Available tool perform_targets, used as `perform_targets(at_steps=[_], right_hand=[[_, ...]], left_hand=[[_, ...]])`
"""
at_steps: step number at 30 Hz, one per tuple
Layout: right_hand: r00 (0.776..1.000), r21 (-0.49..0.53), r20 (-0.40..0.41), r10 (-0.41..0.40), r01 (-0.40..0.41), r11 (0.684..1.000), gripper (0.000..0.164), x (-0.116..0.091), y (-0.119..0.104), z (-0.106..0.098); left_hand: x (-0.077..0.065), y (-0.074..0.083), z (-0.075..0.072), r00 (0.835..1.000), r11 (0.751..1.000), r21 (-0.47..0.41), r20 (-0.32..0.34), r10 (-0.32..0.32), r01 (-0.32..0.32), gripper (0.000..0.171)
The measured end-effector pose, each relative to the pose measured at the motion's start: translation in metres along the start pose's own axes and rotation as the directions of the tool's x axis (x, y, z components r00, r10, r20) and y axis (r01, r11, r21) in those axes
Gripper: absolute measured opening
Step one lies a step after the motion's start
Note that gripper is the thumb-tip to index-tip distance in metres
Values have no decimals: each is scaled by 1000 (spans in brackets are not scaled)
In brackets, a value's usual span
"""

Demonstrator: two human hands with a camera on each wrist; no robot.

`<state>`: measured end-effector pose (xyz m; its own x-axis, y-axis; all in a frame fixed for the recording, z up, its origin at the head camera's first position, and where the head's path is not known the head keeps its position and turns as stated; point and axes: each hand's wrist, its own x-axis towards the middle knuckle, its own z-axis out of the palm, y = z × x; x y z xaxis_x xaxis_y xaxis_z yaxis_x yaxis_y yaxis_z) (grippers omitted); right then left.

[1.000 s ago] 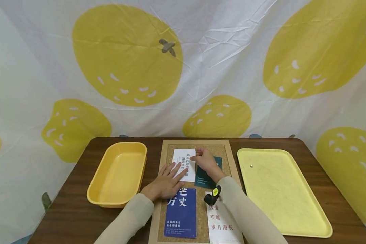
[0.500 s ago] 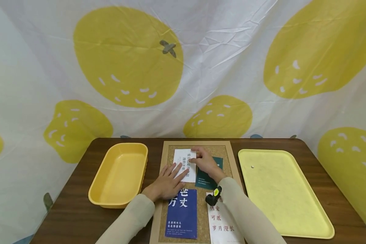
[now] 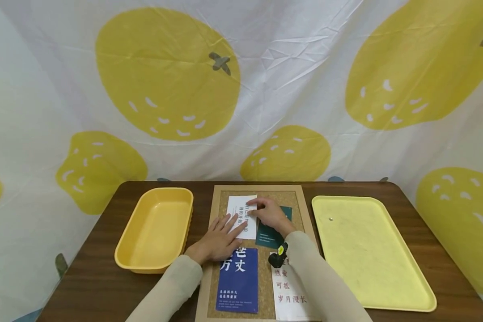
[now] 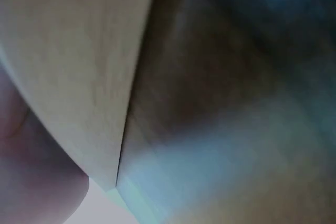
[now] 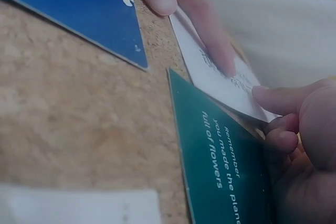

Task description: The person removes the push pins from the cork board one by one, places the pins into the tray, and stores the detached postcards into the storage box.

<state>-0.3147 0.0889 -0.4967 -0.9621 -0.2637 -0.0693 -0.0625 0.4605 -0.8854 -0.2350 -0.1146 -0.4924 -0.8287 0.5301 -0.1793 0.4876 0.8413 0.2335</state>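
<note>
A white card (image 3: 237,203) with printed characters lies on the upper part of a wood-framed corkboard (image 3: 217,223). My left hand (image 3: 218,240) rests on it, palm down with fingers spread. At the card's upper right my right hand (image 3: 271,213) has its index finger and thumb over the surface. In the right wrist view, one fingertip (image 5: 261,95) lies on top near the card's edge, with other fingers curled close under that edge. A dark green card (image 5: 210,156) sits just right of it, partly behind my right hand. Below is a blue card (image 3: 238,281).
A white card with red characters (image 3: 285,298) lies at the board's lower right, partly under my right sleeve. An orange basin (image 3: 154,228) stands left of the board. To the right is a yellow tray (image 3: 374,250) holding a small silver tack (image 3: 331,219).
My right index finger has moved from the white card's upper right corner leftward and slightly down across it. My left hand stays in place.
</note>
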Motion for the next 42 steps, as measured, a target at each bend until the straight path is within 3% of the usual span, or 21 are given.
perform_targets(at_steps=[10,15,28,42], right_hand=[[1000,-9,8,0,1,1000,26,-1,-1,0],[999,25,36,-6,5,1000,28,-3,-1,-3],[998,85,69,11,-16,996,28,-3,2,-6],[998,88,55,17,-22,996,29,-3,2,-6]], left_hand=[[-3,0,-9,1000,995,-100,-10,30,-30,59],[-3,2,-15,998,993,-108,-33,55,-58,58],[-9,3,-25,998,980,-200,-55,6,-17,59],[-23,5,-46,992,958,-278,-123,39,-72,55]])
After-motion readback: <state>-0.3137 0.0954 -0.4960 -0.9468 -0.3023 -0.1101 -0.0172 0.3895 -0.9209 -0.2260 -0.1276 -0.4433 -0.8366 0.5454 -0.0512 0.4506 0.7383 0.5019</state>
